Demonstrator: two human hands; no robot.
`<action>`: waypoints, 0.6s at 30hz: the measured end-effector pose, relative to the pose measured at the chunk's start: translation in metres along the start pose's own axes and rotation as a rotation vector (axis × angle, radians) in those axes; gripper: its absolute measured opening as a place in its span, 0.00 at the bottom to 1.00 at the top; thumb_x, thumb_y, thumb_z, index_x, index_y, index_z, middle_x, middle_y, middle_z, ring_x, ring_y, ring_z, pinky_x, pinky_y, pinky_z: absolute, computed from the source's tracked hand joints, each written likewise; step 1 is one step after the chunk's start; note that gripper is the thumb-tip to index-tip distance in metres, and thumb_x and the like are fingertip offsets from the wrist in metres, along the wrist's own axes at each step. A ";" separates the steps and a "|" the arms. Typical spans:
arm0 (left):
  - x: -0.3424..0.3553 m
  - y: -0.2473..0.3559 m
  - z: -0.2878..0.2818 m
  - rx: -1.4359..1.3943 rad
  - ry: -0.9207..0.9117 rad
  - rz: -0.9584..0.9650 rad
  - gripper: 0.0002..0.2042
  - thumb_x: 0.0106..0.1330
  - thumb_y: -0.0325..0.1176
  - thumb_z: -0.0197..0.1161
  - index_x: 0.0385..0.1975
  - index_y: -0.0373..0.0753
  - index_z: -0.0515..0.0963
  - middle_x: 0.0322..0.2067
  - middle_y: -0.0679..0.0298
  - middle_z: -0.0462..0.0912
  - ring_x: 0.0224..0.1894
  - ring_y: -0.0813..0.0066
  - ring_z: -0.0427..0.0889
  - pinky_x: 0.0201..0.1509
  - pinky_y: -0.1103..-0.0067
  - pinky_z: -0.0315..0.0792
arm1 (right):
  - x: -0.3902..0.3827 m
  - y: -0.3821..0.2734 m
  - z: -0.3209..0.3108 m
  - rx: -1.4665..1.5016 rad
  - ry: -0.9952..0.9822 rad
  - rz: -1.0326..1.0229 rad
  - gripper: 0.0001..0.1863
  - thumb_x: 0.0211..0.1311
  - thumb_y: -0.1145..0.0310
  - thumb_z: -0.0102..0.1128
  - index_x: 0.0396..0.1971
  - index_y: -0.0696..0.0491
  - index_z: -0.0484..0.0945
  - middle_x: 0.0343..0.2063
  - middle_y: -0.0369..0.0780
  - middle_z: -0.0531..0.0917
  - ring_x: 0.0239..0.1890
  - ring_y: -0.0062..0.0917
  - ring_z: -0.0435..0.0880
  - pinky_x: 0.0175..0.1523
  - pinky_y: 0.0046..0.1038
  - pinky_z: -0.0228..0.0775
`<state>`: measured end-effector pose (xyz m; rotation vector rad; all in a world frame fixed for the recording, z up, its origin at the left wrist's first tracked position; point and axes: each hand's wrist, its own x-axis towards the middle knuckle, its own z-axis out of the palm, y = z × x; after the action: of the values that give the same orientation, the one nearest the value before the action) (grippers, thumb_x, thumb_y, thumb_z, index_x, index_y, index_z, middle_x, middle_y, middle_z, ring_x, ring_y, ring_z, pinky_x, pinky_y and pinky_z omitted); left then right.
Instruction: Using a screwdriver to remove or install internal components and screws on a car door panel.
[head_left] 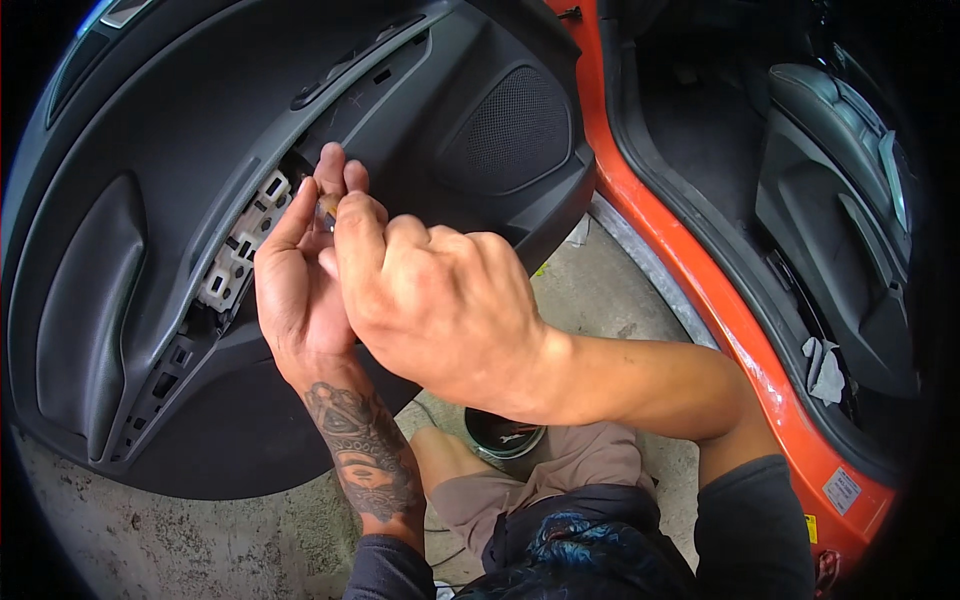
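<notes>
My left hand is turned palm up, its fingers curled in around something small. My right hand crosses over it from the right, with its fingers closed in a pinch at the same spot. Only a little dark and orange-brown piece shows between the fingertips; its kind cannot be made out. Both hands are in front of a black car door panel. Just left of them, a white plastic bracket with several slots is exposed in the panel's open armrest strip.
A speaker grille is at the panel's right. The orange door sill runs down the right, with a black seat beyond and crumpled white paper beside it. Below my arms, a dark bowl holds metal tools above the concrete floor.
</notes>
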<state>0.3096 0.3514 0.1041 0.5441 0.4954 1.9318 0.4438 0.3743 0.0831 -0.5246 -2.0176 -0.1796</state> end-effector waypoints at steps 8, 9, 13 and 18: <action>-0.002 -0.005 -0.003 -0.051 -0.093 -0.001 0.12 0.71 0.26 0.55 0.50 0.29 0.74 0.45 0.58 0.81 0.49 0.66 0.80 0.57 0.72 0.77 | 0.003 0.000 0.004 0.100 0.191 -0.061 0.17 0.57 0.70 0.59 0.42 0.65 0.74 0.30 0.44 0.76 0.20 0.27 0.80 0.19 0.23 0.73; 0.002 -0.003 -0.005 -0.022 -0.077 -0.021 0.13 0.71 0.27 0.55 0.51 0.28 0.74 0.45 0.57 0.81 0.50 0.65 0.79 0.57 0.72 0.77 | 0.003 0.002 0.005 0.090 0.192 -0.056 0.15 0.59 0.69 0.59 0.41 0.64 0.74 0.29 0.44 0.76 0.22 0.28 0.81 0.20 0.24 0.74; 0.002 0.002 -0.010 0.006 -0.101 -0.026 0.15 0.72 0.28 0.53 0.54 0.27 0.72 0.47 0.55 0.80 0.51 0.64 0.79 0.57 0.72 0.76 | 0.006 0.004 0.005 0.127 0.070 0.029 0.16 0.56 0.71 0.59 0.39 0.67 0.74 0.27 0.46 0.77 0.21 0.28 0.82 0.18 0.22 0.75; -0.001 -0.006 -0.008 -0.029 -0.057 0.052 0.14 0.72 0.27 0.53 0.54 0.27 0.72 0.47 0.54 0.80 0.51 0.63 0.78 0.59 0.71 0.75 | -0.004 0.002 -0.002 0.112 0.097 0.067 0.15 0.60 0.71 0.57 0.44 0.64 0.72 0.37 0.48 0.76 0.31 0.33 0.82 0.26 0.26 0.78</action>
<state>0.3098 0.3516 0.0940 0.5968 0.4206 1.9639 0.4479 0.3742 0.0809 -0.5021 -1.9008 -0.0501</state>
